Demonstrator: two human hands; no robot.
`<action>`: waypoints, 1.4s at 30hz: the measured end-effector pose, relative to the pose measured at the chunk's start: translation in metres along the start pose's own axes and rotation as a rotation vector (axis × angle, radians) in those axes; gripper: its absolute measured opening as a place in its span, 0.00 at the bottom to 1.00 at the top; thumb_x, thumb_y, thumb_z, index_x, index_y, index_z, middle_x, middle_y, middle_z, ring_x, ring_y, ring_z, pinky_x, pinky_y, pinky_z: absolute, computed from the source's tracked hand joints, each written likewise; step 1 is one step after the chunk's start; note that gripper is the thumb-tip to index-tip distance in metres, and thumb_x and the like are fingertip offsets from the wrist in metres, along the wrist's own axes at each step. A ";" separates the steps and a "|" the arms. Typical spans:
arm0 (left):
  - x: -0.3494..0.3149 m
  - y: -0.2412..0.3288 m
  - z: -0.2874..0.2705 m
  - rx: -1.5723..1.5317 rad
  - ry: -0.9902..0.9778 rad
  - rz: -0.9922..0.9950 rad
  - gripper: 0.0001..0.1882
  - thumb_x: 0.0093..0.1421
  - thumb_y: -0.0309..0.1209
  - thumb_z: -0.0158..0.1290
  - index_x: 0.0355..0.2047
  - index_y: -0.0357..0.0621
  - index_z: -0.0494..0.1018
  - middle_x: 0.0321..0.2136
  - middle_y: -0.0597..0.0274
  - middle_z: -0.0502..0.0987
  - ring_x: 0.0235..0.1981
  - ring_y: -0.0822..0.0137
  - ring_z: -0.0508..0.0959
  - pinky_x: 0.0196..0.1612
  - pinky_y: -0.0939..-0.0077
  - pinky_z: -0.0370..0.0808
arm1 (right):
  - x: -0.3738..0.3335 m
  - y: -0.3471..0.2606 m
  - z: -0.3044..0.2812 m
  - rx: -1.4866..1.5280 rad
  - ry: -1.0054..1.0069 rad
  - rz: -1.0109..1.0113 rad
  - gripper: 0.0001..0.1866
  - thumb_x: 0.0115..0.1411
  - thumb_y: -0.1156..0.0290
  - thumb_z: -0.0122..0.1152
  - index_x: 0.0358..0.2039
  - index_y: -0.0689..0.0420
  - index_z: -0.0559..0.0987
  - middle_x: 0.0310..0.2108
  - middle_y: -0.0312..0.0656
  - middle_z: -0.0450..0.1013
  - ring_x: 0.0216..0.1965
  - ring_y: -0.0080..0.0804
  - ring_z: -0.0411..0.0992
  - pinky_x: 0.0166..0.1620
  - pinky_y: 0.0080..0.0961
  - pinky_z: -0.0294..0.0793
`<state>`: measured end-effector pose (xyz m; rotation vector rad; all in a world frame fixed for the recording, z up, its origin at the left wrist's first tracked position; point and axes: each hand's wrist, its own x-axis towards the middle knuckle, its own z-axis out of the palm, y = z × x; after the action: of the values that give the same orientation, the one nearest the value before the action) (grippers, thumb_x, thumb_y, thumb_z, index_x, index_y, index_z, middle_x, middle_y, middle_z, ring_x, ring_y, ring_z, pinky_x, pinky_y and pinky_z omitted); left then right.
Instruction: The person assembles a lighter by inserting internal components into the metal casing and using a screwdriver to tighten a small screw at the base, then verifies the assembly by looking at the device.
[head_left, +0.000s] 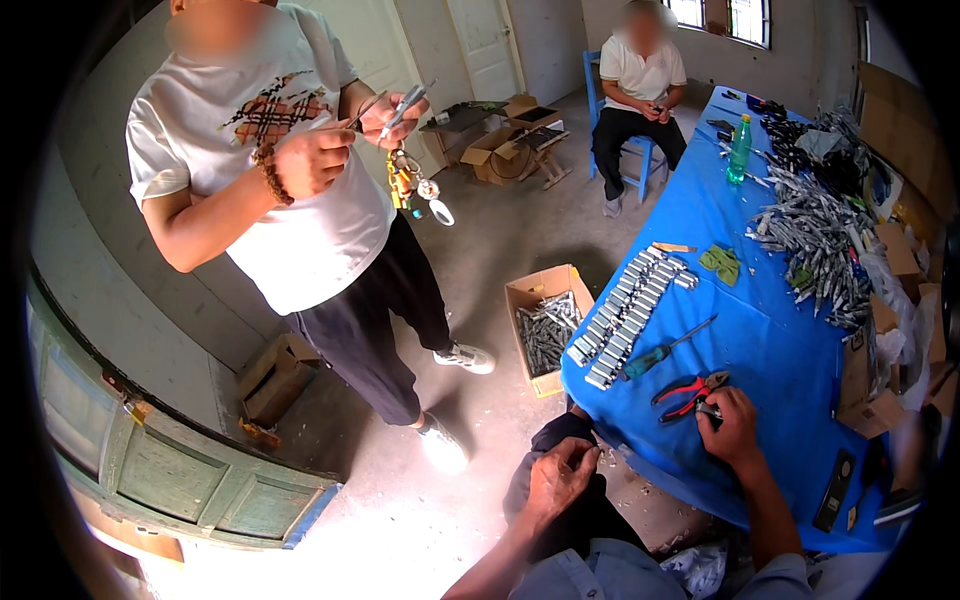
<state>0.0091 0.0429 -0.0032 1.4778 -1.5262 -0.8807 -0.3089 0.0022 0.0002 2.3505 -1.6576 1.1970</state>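
Over my lap, my left hand (558, 480) is closed, thumb and fingertips pressed together. Whatever they may pinch is too small to name. My right hand (732, 428) rests at the near part of the blue-covered table (770, 365), its fingers curled round a small dark piece that they mostly hide. Right beside those fingers lie pliers (683, 398) with red and black handles. A screwdriver (655, 358) with a green handle lies a little farther off. Beyond it, short silver cylinders (627, 318) are lined up in rows.
A cardboard box (541, 380) of metal parts stands on the floor left of the table. A heap of silver parts (810, 235) and a green bottle (740, 150) sit farther along. One person (270, 190) stands at left holding tools and keys; another (640, 90) sits behind.
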 end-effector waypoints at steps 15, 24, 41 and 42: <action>-0.004 0.000 -0.002 -0.009 -0.016 -0.021 0.09 0.65 0.35 0.62 0.39 0.43 0.82 0.26 0.60 0.85 0.26 0.70 0.84 0.33 0.74 0.80 | -0.003 0.002 0.002 0.006 0.013 -0.002 0.14 0.49 0.75 0.71 0.34 0.57 0.75 0.33 0.49 0.74 0.36 0.55 0.73 0.39 0.47 0.73; -0.006 -0.001 -0.001 0.000 -0.013 -0.034 0.10 0.65 0.36 0.61 0.40 0.43 0.82 0.27 0.58 0.85 0.30 0.65 0.86 0.37 0.71 0.81 | -0.002 0.001 -0.001 0.001 -0.003 0.013 0.13 0.49 0.74 0.71 0.34 0.56 0.75 0.34 0.49 0.74 0.36 0.55 0.73 0.39 0.47 0.73; -0.012 0.004 0.000 0.039 -0.026 -0.065 0.11 0.65 0.38 0.62 0.41 0.44 0.82 0.29 0.55 0.85 0.32 0.62 0.86 0.40 0.69 0.81 | -0.005 0.003 -0.002 0.048 0.022 0.016 0.14 0.49 0.74 0.71 0.34 0.56 0.75 0.33 0.48 0.74 0.36 0.55 0.73 0.39 0.47 0.73; -0.012 0.004 0.001 0.036 -0.025 -0.064 0.11 0.65 0.38 0.62 0.41 0.44 0.82 0.29 0.55 0.85 0.32 0.62 0.86 0.40 0.69 0.81 | -0.005 0.003 -0.002 0.054 0.023 0.015 0.14 0.49 0.74 0.71 0.34 0.56 0.75 0.33 0.48 0.74 0.36 0.55 0.73 0.39 0.47 0.73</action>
<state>0.0064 0.0549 -0.0010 1.5540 -1.5274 -0.9162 -0.3131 0.0059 -0.0023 2.3500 -1.6592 1.2829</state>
